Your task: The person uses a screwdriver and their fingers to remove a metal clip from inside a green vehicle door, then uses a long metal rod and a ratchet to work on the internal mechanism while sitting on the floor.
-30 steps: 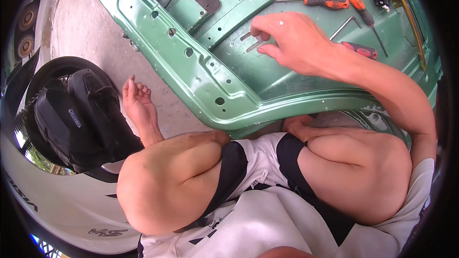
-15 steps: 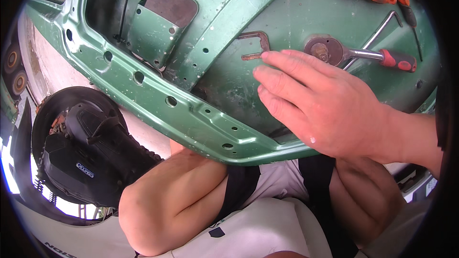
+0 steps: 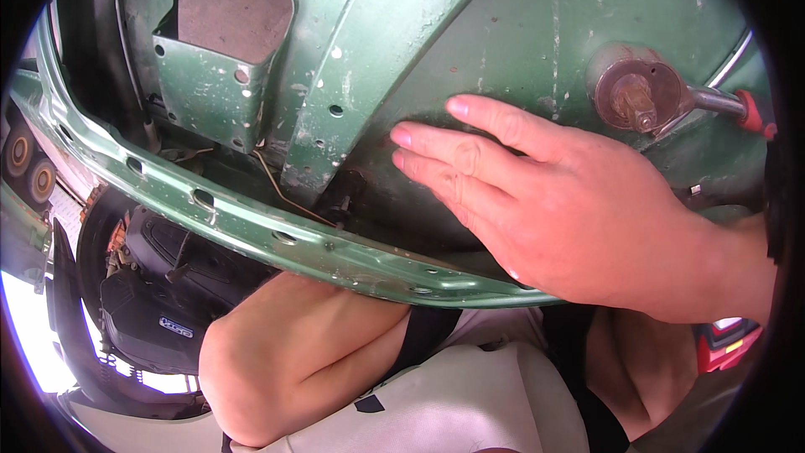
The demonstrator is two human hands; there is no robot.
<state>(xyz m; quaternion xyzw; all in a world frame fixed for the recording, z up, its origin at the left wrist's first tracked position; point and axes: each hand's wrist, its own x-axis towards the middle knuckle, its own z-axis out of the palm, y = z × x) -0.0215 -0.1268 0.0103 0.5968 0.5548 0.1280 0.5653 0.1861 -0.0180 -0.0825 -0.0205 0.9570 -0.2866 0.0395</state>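
We count one hand in view, the right hand (image 3: pixel 562 201), lying palm down over one green metal panel (image 3: pixel 503 42). Its fingers are stretched out and slightly apart; its underside is hidden, so we cannot tell whether anything is beneath the palm or how firmly it touches the metal. Beside its knuckles we see one ratchet (image 3: pixel 635 96), square drive facing us, its red-ended handle pointing right, and one thin metal rod (image 3: pixel 731 57) showing behind it. The panel's wide recess holds both tools. One pocket-like bracket (image 3: pixel 205 84) at the upper left frames a brownish surface (image 3: pixel 231 17). Beyond the panel's rim sits one black housing (image 3: pixel 151 310). Compared with half a second ago, our view is closer to the panel — the C-shaped metal piece then at the fingertips is out of sight, and the two orange-and-grey screwdrivers have almost entirely left the upper right.
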